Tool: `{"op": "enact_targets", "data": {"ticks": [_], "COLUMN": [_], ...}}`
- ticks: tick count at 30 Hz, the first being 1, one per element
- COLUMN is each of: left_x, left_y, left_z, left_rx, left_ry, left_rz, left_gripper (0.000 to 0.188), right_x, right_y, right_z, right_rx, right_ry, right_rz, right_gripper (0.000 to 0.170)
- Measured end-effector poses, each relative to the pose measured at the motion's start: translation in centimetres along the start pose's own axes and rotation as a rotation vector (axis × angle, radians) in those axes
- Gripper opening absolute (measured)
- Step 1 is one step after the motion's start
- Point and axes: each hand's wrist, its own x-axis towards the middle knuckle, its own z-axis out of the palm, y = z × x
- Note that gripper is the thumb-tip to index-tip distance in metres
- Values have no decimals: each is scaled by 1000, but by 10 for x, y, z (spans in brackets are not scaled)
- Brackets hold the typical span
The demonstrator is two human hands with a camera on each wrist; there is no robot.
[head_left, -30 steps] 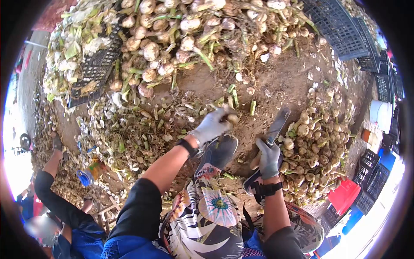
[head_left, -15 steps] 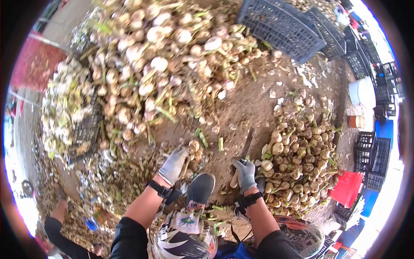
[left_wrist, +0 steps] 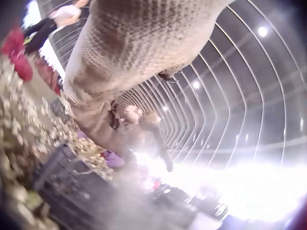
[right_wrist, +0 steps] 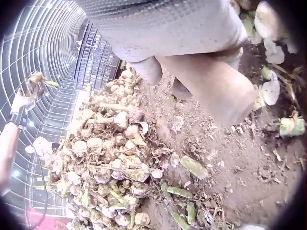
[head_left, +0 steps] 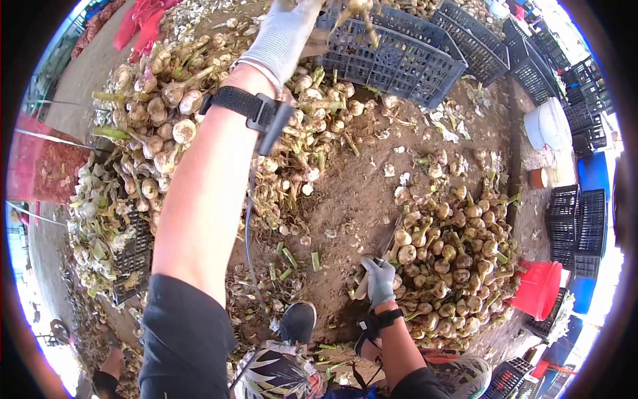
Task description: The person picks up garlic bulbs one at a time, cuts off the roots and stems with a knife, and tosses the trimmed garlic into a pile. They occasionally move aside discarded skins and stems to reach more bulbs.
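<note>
My left hand, in a whitish glove, is raised at the top of the head view, over the big garlic heap. It grips garlic with stems dangling; the left wrist view shows the glove large, with blurred bulbs beyond it. Low down, my gloved right hand holds a knife beside the smaller garlic pile. Its wooden handle protrudes from the curled fingers of the right glove. The blade is seen nearly edge-on in the head view.
Black crates stand at the top and along the right. A white bucket and a red bucket are beyond the smaller pile. Cut green stems lie on the dirt near my shoe. Red mesh sacks are at left.
My left hand has moved from near my shoe up and forward with the garlic. The right hand keeps the knife low by the smaller pile. The head view has shifted.
</note>
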Motion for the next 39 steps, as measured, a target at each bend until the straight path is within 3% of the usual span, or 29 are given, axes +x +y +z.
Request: {"op": "enact_targets", "data": {"ticks": [2,3,4,5,6,8,10,11,12,14,16,17,18,20,22,24,27,28,30,31,32,34,35,36,38,39], "left_x": [25,9,-10,-29,-45,-75,-99,-111,-121,-150,-184,-207,-233,-276,-303,-326,-352,-359,-371,-377,-385,-399,-402,-409,-424,-430], "left_y": [-40,-48,-64,-82,-102,-115,-115,-126,-144,-157,-169,-186,-195,-224,-210,-213,-222,-220,-213,-194,-193,-191,-165,-148,-148,-150], "left_z": [-37,-38,-43,-49,-57,-47,-33,-40,-47,-50,-54,-66,-75,-103,-109,-117,-116,-114,-106,-91,-88,-85,-79,-72,-82,-85], "left_rx": [1093,1192,1394,1592,1895,1962,2033,2055,2064,1783,1907,1950,1701,1769,1613,1608,1285,1279,553,175,170,131,322,222,759,760], "left_ry": [104,55,-39,-160,-342,-256,-346,-269,-194,-233,-436,-423,-330,-430,-491,-470,-140,-141,12,92,94,25,-84,-161,-255,-253], "left_rz": [373,140,21,-82,-65,62,12,184,367,270,9,194,258,60,-179,-164,-136,-142,-425,-494,-499,-503,-443,-384,-173,-183], "left_gripper": [78,72,67,63,61,49,44,40,35,28,28,33,40,45,47,40,41,41,37,36,36,37,41,44,51,51], "right_x": [10,8,7,8,9,0,-6,-4,-3,-11,-13,-18,-15,-6,-24,-32,-47,-58,-83,-91,-98,-109,-111,-111,-111,-111], "right_y": [9,5,2,4,7,-1,0,3,4,-6,-11,-16,-8,11,-2,3,4,0,-15,-14,-12,-9,-9,-8,-4,2], "right_z": [-9,-8,-11,-12,-14,-14,-13,-13,-13,-13,-13,-13,-15,-23,-17,-17,-19,-16,2,13,24,44,50,53,59,61], "right_rx": [7,46,55,33,5,-3,-6,-11,-10,-5,42,25,25,-34,33,-24,-116,-153,-175,-43,92,84,81,80,144,175], "right_ry": [-13,-11,-6,12,29,44,39,45,59,61,42,35,36,57,56,44,-34,-104,-171,-264,-356,-398,-444,-441,-483,-450], "right_rz": [31,8,80,69,60,65,54,21,-15,23,59,65,68,-57,-12,4,-4,8,-2,-32,-62,-108,-159,-156,-137,-115], "right_gripper": [11,9,9,8,8,7,7,8,9,11,11,10,10,9,9,10,10,11,15,19,24,27,31,31,30,28]}}
